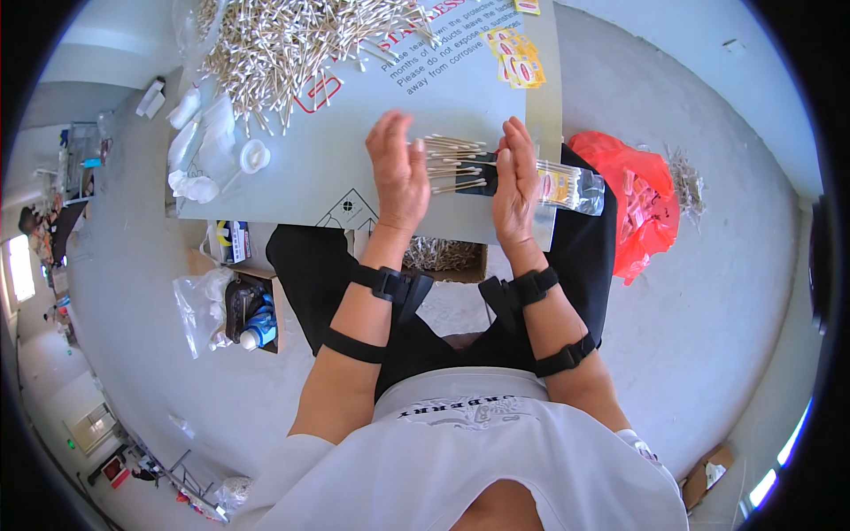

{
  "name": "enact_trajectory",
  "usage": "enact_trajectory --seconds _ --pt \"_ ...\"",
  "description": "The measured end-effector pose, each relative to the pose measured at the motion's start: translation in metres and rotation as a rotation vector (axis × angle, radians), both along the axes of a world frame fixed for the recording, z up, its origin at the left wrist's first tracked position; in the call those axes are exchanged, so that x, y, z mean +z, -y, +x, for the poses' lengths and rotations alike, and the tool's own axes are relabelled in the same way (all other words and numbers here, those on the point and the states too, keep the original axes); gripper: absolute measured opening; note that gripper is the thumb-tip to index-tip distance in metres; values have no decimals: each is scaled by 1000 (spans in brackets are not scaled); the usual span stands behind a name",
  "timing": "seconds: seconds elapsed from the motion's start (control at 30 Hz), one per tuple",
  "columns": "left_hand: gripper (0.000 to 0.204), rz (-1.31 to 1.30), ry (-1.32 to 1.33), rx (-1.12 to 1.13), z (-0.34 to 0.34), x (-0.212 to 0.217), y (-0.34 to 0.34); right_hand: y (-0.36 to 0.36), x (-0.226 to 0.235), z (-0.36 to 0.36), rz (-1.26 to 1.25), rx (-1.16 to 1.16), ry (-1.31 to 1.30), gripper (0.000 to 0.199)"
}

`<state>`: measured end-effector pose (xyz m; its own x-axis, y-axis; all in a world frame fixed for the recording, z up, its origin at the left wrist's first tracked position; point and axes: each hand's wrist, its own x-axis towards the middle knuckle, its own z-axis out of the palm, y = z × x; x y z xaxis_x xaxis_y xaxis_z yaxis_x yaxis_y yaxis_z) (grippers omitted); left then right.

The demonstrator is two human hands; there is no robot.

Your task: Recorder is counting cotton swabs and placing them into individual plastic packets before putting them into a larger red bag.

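Several loose cotton swabs (454, 164) lie side by side between my two hands, partly over a small black object (482, 177) on the table. My left hand (398, 173) stands on edge at their left ends, its fingers stretched up. Facing it, my right hand (516, 184) is upright at their right ends with straight fingers, hiding part of the black object. Just right of that hand, a clear plastic bag (586, 192) with cotton swabs and a yellow label lies over the table's edge.
A large heap of cotton swabs (274, 53) covers the far left of the table (328, 168). Yellow labels (518, 66) lie far right. White wrappings and a small round cup (254, 157) sit left. A red bag (629, 208) hangs right; a box of swabs (443, 255) stands below.
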<state>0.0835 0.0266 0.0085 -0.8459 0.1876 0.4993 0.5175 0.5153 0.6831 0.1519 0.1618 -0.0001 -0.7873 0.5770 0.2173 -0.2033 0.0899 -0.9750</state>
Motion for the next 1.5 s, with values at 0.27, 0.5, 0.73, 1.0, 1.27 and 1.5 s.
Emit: enact_trajectory --seconds 0.27,0.5,0.73,1.0,1.27,1.5 --pt "48 349 264 -115 6 -13 -25 4 -1 -17 -56 32 43 34" --pt "53 271 300 -275 0 -1 -15 -8 -4 -15 -197 64 29 29" --pt "79 -713 119 -418 34 24 9 -24 21 6 77 42 226 20" --pt "85 -718 136 -410 43 11 12 -19 26 11 902 113 266 5" --pt "85 -734 129 -412 44 11 12 -16 18 8 864 71 320 3" --pt "67 -265 112 -346 26 1 10 -13 27 -3 452 -16 228 17"
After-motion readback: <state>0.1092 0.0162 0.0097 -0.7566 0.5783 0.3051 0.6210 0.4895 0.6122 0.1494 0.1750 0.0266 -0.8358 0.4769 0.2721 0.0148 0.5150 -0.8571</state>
